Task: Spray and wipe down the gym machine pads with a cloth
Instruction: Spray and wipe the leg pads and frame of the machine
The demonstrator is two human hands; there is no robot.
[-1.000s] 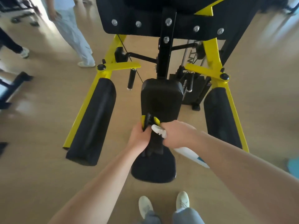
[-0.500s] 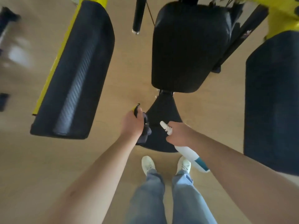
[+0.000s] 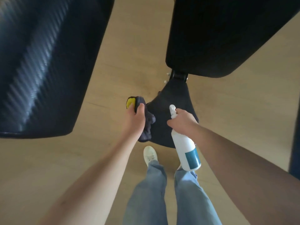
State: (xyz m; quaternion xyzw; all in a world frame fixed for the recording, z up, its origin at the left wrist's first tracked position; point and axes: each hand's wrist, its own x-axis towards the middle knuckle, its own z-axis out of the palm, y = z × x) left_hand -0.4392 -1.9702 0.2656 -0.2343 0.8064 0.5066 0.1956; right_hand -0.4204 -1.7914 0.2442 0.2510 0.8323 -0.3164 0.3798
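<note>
A person leans over the narrow seat pad [image 3: 176,96] of a gym machine, left hand [image 3: 134,120] clutching a bunched dark cloth [image 3: 147,127] (a yellow face shows at its far end) against the pad's left edge. The right hand [image 3: 181,122] is wrapped round the neck of a white spray bottle [image 3: 185,148] over the pad's right side, nozzle aimed toward the pad's far end. Whether the trigger is being squeezed cannot be told.

The step in hand looks to be spraying this pad. It is best done with a light mist kept on the vinyl and off the floor, then the cloth drawn from the left edge across to the right in overlapping strokes, rim included.

Against the frame half a second earlier, the camera has dipped closer. The larger pad [image 3: 219,34] beyond the seat pad and the long pad [image 3: 40,62] to its left now fill far more of the view. Both grips are unchanged, and only one white shoe [image 3: 150,154] shows at the pad's near edge, the other hidden behind the bottle
</note>
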